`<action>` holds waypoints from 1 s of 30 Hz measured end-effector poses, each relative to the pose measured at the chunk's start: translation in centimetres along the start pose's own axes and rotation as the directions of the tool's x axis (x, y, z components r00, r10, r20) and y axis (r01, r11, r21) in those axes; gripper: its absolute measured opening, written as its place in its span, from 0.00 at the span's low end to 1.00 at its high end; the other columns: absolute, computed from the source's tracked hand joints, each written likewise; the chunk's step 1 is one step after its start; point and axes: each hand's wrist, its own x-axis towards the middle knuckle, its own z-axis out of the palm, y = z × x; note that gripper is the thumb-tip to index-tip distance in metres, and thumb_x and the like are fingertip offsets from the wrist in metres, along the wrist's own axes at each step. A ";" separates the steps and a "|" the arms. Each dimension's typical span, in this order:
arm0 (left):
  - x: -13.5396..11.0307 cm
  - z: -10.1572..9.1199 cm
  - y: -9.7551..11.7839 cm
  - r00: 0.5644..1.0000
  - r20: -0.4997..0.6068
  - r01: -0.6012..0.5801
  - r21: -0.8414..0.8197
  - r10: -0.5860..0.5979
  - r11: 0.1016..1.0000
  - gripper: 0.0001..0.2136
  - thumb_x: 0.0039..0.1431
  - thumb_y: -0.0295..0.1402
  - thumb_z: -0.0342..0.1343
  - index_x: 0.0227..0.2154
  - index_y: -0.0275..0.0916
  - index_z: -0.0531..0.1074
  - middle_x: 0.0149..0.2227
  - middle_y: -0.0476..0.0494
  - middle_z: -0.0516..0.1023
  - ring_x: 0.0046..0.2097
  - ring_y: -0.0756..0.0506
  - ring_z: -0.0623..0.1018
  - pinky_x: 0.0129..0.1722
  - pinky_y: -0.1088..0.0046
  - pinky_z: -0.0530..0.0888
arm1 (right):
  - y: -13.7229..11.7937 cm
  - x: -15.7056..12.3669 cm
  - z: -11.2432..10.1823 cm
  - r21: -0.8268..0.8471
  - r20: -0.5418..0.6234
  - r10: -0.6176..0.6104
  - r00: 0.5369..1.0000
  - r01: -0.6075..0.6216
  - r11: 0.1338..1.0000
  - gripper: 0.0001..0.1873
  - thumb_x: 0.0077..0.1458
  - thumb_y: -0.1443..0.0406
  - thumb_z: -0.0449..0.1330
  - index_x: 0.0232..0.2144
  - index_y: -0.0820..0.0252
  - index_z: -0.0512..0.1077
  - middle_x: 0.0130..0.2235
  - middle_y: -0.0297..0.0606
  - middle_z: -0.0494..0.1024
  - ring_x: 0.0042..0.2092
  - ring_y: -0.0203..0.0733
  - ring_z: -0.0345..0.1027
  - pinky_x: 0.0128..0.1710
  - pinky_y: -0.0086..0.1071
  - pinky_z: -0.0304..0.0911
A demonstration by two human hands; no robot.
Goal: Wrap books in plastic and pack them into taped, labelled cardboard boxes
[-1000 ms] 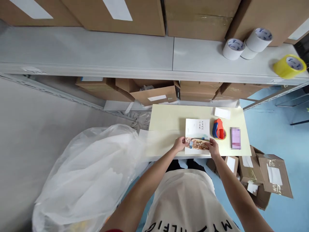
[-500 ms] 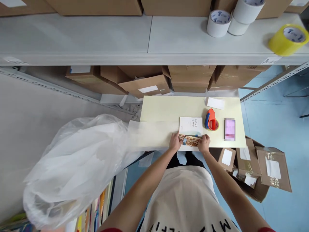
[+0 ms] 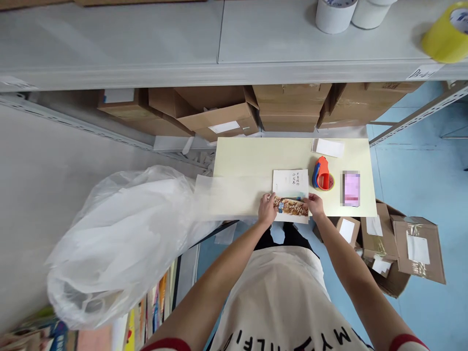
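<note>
A white-covered book (image 3: pixel 290 181) with dark vertical lettering and a brown picture band lies at the front edge of the pale yellow table, its lower end sticking out slightly past that edge. My left hand (image 3: pixel 267 208) is closed on the book's left side, level with the band. On the opposite side my right hand (image 3: pixel 315 204) pinches the right edge, fingertips close to the top of the band. Just beyond my right hand sits a red and blue tape dispenser (image 3: pixel 322 174). A translucent sheet (image 3: pixel 234 195) covers the table left of the book.
The pale table (image 3: pixel 256 153) also bears a white card stack (image 3: pixel 329 147) and a blurred pink item (image 3: pixel 351 188). A big plastic-wrapped bundle (image 3: pixel 124 234) stands left, above a row of books (image 3: pixel 157 302). Cartons (image 3: pixel 417 248) lie right. A grey shelf (image 3: pixel 146 48) with tape rolls (image 3: pixel 334 17) crosses overhead.
The view has tipped down a little. My right hand has shifted up and outward along the book's right edge, uncovering more of the brown band. The left hand still holds its side.
</note>
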 end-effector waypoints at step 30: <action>2.2 -8.0 -1.0 0.984 0.028 0.173 -0.418 -0.178 0.892 0.09 0.56 0.28 0.55 0.39 0.39 0.77 0.35 0.43 0.80 0.36 0.44 0.77 0.39 0.69 0.74 | -3.0 -5.5 7.2 -0.541 0.494 -0.294 0.818 0.554 0.632 0.25 0.57 0.64 0.55 0.58 0.53 0.69 0.54 0.47 0.70 0.56 0.56 0.63 0.57 0.54 0.62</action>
